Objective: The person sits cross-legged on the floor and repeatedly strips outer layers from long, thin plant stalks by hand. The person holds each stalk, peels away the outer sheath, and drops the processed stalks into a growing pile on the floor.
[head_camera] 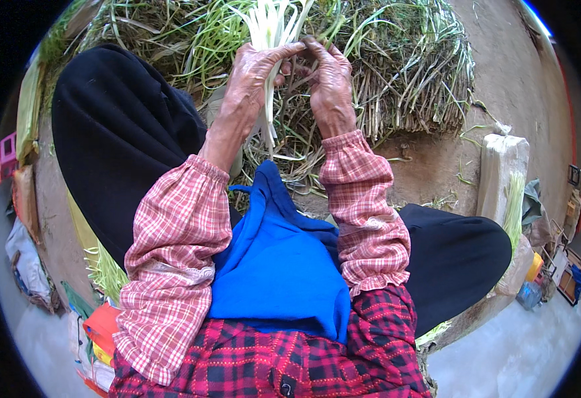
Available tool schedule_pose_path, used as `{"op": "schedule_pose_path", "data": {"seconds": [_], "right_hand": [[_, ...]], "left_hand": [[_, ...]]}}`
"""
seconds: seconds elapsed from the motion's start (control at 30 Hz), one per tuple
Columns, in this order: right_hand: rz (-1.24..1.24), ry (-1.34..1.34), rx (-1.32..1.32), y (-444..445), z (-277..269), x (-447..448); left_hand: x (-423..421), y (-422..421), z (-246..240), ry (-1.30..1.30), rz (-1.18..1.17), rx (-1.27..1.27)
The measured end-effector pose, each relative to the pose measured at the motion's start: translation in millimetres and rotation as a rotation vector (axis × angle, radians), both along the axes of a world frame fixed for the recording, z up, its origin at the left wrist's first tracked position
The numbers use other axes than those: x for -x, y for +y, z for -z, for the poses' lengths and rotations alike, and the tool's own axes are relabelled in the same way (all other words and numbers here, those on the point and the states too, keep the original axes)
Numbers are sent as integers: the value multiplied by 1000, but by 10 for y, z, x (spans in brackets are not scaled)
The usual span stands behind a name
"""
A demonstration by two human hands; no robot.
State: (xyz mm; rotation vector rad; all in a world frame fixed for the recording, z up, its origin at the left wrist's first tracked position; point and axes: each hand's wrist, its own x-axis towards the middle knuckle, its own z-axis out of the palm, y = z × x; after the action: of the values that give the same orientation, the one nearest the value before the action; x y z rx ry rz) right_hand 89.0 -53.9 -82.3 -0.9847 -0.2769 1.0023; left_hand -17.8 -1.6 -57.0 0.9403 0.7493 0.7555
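My left hand [258, 67] is closed around a bundle of pale, flat plant stalks [269, 25] at the top centre; their ends hang down below the palm. My right hand [327, 74] is beside it on the right, thumb and fingers pinched together close to the left thumb, with thin green leaves near the fingertips. Whether the right fingers grip a leaf or stalk cannot be told. Both forearms wear checked sleeve covers. Under and behind the hands lies a large heap of cut green and dry stalks [410, 74]. A blue cloth [285, 268] covers my lap.
A wrapped pale bundle [503, 169] and green-white stalks [514, 204] lie on the right, beyond my knee. Further right are a clear plastic container [529, 294] and assorted items. At left are more pale stalks [106, 273], a red bag [102, 326] and a pink plastic object [7, 155].
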Motion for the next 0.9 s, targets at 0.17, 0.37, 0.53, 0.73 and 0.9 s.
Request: {"op": "schedule_pose_path", "data": {"seconds": [0.17,0.37,0.53,0.73,0.9], "right_hand": [[-68,474,-150,-60,234,-98],[-27,-329,325,-145,493,124],[-120,-817,355,-306,963,338],[-457,-1479,711,-795,1327,423],[-693,-1704,793,-1181,1733,383]], "left_hand": [[23,51,9,94,-72,-96],[87,204,-97,55,-38,-203],[44,211,-452,-62,-196,-86],[221,515,-764,-122,-307,-141],[418,694,-1009,-193,-342,-155]]}}
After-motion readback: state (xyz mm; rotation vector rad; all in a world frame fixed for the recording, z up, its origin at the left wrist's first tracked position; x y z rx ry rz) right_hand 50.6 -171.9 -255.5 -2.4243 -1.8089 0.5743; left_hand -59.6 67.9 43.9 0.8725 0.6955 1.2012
